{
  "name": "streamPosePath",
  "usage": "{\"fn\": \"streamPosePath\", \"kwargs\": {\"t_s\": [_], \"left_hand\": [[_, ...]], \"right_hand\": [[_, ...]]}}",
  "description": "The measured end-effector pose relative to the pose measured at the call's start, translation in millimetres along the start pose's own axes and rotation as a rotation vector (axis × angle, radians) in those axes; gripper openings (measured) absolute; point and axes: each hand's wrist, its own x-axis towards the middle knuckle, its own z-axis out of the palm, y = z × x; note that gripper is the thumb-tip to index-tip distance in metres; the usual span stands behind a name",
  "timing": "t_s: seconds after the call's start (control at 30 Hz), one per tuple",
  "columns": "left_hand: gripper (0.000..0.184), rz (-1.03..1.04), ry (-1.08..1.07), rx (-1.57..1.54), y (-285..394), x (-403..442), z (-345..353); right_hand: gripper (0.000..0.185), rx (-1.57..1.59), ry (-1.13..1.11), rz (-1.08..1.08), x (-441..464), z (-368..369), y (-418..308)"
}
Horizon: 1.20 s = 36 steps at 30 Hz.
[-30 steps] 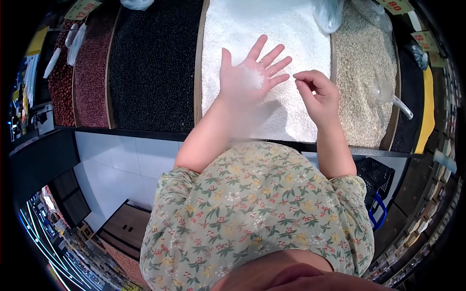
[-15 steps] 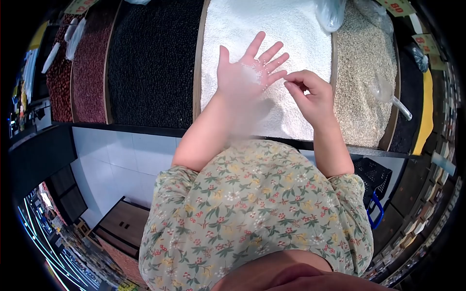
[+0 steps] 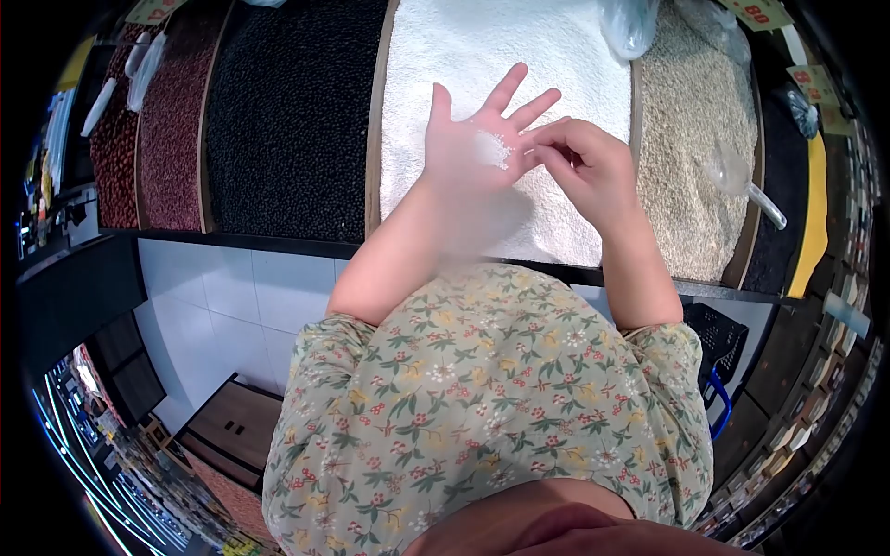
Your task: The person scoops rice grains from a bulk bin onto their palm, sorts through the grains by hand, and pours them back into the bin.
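Observation:
My left hand [image 3: 477, 144] is held palm up over the bin of white rice [image 3: 584, 218], its fingers spread. A small heap of white grains [image 3: 492, 150] lies on the palm. Close against its ring and little fingers, my right hand [image 3: 589, 167] is closed in a pinch, thumb against index finger. Whatever is between those fingertips is too small to make out. A blurred patch covers the left wrist and the heel of the palm.
Left of the rice are bins of black beans [image 3: 297, 120], small dark red beans [image 3: 171, 139] and larger red ones [image 3: 118, 171]. Pale brown grain [image 3: 681, 204] fills the right-hand bin, with a clear scoop [image 3: 732, 171] in it. A plastic bag [image 3: 632, 28] lies at the back.
My right hand has moved left and slightly up, onto the fingers of my left hand. The left hand has shifted slightly right, and the grains look more gathered on its palm.

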Motion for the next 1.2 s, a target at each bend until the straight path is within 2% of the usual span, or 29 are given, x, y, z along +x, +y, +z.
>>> {"fn": "streamPosePath", "kwargs": {"t_s": [0.1, 0.63, 0.73, 0.8, 0.93, 1.0, 1.07, 1.13, 1.2], "left_hand": [[0.092, -0.01, -0.009, 0.03, 0, 1, 0], [0.092, -0.013, -0.006, 0.129, 0, 5, 5], [0.092, -0.02, 0.006, 0.147, 1, 4, 3], [0.093, -0.021, 0.019, 0.159, 0, 4, 2], [0.092, -0.031, -0.013, 0.083, 2, 2, -1], [0.091, -0.036, -0.037, 0.031, 3, 1, -3], [0.09, -0.048, -0.069, -0.135, 3, 1, -4], [0.09, -0.056, -0.072, -0.154, 3, 0, -3], [0.09, -0.062, -0.075, -0.172, 3, -1, -4]], "right_hand": [[0.011, -0.129, -0.069, -0.071, 9, -2, -1], [0.012, -0.291, -0.203, -0.172, 21, 5, -6], [0.012, -0.319, -0.27, -0.135, 24, 5, -7], [0.011, -0.35, -0.38, -0.024, 27, 5, -8], [0.009, -0.325, -0.414, 0.023, 27, 3, -12], [0.009, -0.145, -0.298, 0.001, 21, 1, -2], [0.008, -0.035, -0.287, 0.045, 17, 1, 5], [0.009, 0.074, -0.273, 0.09, 15, -6, 7], [0.008, 0.829, -0.278, 0.471, 14, -14, 6]]}}
